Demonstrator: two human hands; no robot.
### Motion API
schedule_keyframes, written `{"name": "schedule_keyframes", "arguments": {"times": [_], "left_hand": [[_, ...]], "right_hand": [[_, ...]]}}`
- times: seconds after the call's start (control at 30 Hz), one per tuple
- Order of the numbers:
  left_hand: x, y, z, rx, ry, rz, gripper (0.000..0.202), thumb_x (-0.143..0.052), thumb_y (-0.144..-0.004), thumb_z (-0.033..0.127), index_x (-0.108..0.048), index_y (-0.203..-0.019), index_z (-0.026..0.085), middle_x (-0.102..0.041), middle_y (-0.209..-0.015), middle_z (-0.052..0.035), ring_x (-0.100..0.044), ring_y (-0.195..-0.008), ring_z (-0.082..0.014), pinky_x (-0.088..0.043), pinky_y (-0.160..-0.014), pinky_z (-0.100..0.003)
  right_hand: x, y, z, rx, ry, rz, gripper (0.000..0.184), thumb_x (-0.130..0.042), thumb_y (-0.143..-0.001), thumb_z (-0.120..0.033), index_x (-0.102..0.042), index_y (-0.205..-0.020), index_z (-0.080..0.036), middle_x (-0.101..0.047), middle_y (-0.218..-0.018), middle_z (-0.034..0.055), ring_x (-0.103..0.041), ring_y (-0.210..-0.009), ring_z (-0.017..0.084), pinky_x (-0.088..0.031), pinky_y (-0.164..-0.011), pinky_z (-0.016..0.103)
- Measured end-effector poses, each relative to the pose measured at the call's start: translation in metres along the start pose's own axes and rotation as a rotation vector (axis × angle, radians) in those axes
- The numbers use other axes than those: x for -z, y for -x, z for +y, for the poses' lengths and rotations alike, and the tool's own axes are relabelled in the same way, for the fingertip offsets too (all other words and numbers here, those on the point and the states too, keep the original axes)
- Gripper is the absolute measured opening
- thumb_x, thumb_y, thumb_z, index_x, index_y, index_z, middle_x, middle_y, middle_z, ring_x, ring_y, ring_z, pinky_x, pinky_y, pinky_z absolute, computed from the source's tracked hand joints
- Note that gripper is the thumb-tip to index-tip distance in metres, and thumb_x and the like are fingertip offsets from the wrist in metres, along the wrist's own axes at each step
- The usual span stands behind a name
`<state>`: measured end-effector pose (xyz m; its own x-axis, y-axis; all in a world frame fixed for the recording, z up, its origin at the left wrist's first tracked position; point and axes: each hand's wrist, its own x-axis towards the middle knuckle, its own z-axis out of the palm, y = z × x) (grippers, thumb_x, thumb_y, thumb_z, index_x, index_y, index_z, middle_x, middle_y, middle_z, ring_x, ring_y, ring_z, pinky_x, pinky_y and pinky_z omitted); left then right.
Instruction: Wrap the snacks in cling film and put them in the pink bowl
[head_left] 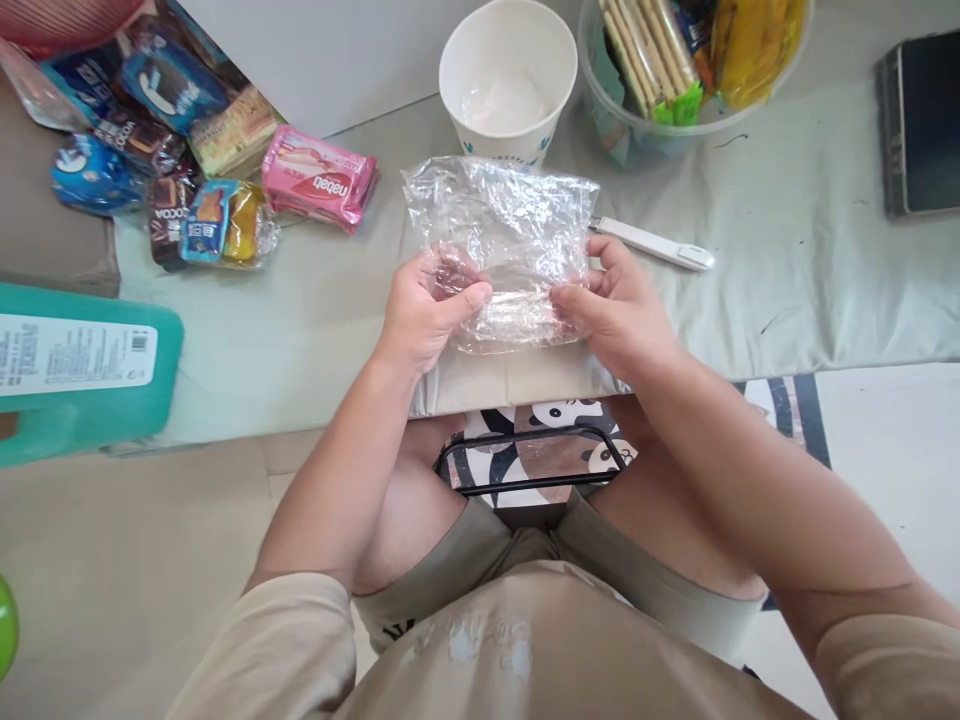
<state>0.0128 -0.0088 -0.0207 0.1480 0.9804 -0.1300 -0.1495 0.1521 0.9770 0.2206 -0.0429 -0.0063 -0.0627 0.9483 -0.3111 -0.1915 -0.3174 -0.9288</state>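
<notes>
A crinkled clear plastic bag [501,225] lies on the pale green table cover [787,270] in front of me. My left hand [424,312] pinches its lower left edge between thumb and fingers. My right hand [615,305] pinches its lower right edge the same way. Both hands are closed on the bag near the table's front edge. Whether anything is inside the bag cannot be made out.
A white paper cup [508,80] stands just behind the bag. A clear bowl of snack packets [690,60] sits at the back right, a white pen-like tool [652,243] right of the bag. Snack packets [202,170], a pink wafer pack [319,178], a teal container [82,370] and a dark tablet [921,125] lie around.
</notes>
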Motion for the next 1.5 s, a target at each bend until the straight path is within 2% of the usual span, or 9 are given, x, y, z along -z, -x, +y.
{"name": "schedule_keyframes", "arguments": {"times": [0.3,0.4,0.57,0.7,0.8,0.93,1.07,1.23,1.5], "left_hand": [[0.003,-0.003,0.007,0.025,0.145,0.003,0.039,-0.095,-0.054,0.018,-0.059,-0.071,0.019,-0.059,-0.063,0.0072,-0.046,-0.046,-0.0019,-0.033,-0.04,-0.015],[0.005,-0.003,0.01,0.031,0.176,-0.037,0.043,-0.097,-0.052,0.018,-0.057,-0.07,0.02,-0.059,-0.065,0.0073,-0.048,-0.048,-0.0024,-0.036,-0.041,-0.015],[0.007,0.003,0.016,0.155,0.127,-0.234,0.042,-0.097,-0.053,0.024,-0.058,-0.068,0.019,-0.065,-0.073,0.0037,-0.059,-0.056,-0.0067,-0.048,-0.047,-0.018],[0.005,0.006,0.015,0.235,-0.007,-0.255,0.037,-0.094,-0.063,0.036,-0.067,-0.081,0.017,-0.073,-0.077,-0.0013,-0.064,-0.059,-0.01,-0.052,-0.05,-0.02],[0.003,0.006,0.012,0.248,-0.074,-0.188,0.037,-0.09,-0.069,0.043,-0.069,-0.086,0.017,-0.074,-0.071,-0.001,-0.059,-0.051,-0.0081,-0.05,-0.046,-0.019],[0.004,0.003,0.01,0.203,-0.07,-0.104,0.038,-0.089,-0.07,0.048,-0.07,-0.084,0.019,-0.066,-0.058,0.003,-0.053,-0.039,-0.0069,-0.043,-0.037,-0.018],[0.008,0.003,0.011,0.233,-0.086,-0.122,0.035,-0.087,-0.074,0.048,-0.072,-0.088,0.019,-0.059,-0.049,0.0051,-0.05,-0.033,-0.0078,-0.037,-0.031,-0.017],[0.01,0.006,0.014,0.269,-0.064,-0.193,0.032,-0.082,-0.078,0.045,-0.073,-0.092,0.018,-0.062,-0.052,0.0035,-0.056,-0.036,-0.0095,-0.043,-0.034,-0.018],[0.011,0.009,0.019,0.277,-0.038,-0.203,0.037,-0.084,-0.074,0.041,-0.072,-0.102,0.02,-0.062,-0.049,0.0057,-0.055,-0.035,-0.0117,-0.042,-0.033,-0.02]], "right_hand": [[0.012,-0.008,0.007,0.116,0.063,0.158,0.028,-0.072,-0.087,-0.035,-0.053,-0.106,-0.029,-0.068,-0.092,-0.0009,-0.059,-0.069,0.013,-0.051,-0.064,0.03],[0.01,-0.008,0.005,0.051,-0.055,0.116,0.025,-0.069,-0.088,-0.044,-0.056,-0.102,-0.028,-0.066,-0.087,-0.0012,-0.058,-0.066,0.011,-0.052,-0.063,0.029],[0.002,-0.003,0.002,-0.016,-0.099,-0.035,0.046,-0.084,-0.073,-0.061,-0.062,-0.087,-0.024,-0.065,-0.079,0.0,-0.06,-0.067,0.013,-0.047,-0.056,0.026],[0.001,0.0,0.001,0.021,0.012,-0.012,0.04,-0.087,-0.076,-0.049,-0.059,-0.074,-0.02,-0.054,-0.063,-0.0042,-0.045,-0.054,0.007,-0.034,-0.05,0.024],[0.004,0.001,-0.002,0.067,0.023,-0.004,0.032,-0.083,-0.081,-0.045,-0.062,-0.08,-0.02,-0.057,-0.066,-0.004,-0.046,-0.055,0.007,-0.036,-0.051,0.023],[0.008,0.003,-0.006,-0.028,0.124,-0.076,0.028,-0.083,-0.079,-0.042,-0.066,-0.08,-0.02,-0.057,-0.062,-0.0033,-0.051,-0.054,0.01,-0.04,-0.048,0.024],[0.01,0.004,-0.007,-0.006,0.171,-0.067,0.03,-0.076,-0.085,-0.047,-0.065,-0.073,-0.021,-0.053,-0.059,-0.0026,-0.049,-0.05,0.01,-0.038,-0.044,0.025],[0.009,0.004,-0.007,0.065,0.192,-0.052,0.025,-0.079,-0.081,-0.042,-0.067,-0.074,-0.022,-0.05,-0.058,-0.0035,-0.045,-0.053,0.01,-0.039,-0.047,0.025],[0.009,0.002,-0.003,0.05,0.112,-0.055,0.018,-0.077,-0.081,-0.039,-0.073,-0.092,-0.025,-0.052,-0.058,-0.005,-0.042,-0.051,0.01,-0.034,-0.049,0.027]]}}
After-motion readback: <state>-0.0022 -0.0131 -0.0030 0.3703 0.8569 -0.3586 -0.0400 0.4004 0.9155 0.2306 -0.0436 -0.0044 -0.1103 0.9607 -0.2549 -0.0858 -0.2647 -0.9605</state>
